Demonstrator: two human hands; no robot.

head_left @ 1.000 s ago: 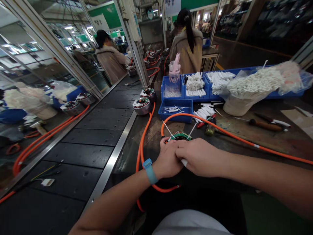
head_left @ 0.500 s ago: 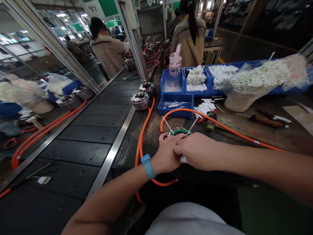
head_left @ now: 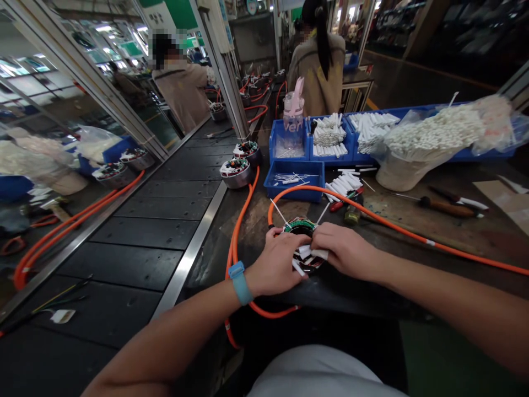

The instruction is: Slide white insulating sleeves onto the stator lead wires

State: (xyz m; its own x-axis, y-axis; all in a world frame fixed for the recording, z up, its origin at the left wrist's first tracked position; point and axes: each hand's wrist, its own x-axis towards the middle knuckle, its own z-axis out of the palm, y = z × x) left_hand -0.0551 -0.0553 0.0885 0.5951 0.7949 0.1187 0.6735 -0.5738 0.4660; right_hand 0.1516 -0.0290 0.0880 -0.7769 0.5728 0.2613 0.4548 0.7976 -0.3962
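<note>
A round motor stator with a green board edge and a dark middle lies on the bench in front of me. Two thin white sticks or ties poke up from its far rim. My left hand is closed around its left side, thumb over the near part. Below those fingers a white sleeve sticks out. On the right side, my right hand pinches a white sleeve at the stator's near right edge. Another white piece shows between the hands. The fingers partly hide the wires.
An orange cable arcs behind the stator. Blue bins of white sleeves, a small blue tray, a bagged bundle and an orange-handled screwdriver lie beyond. A conveyor carries more stators; two people work ahead.
My right hand has moved off the top of my left hand to the right. The stator's middle and the white pieces in it have come into view.
</note>
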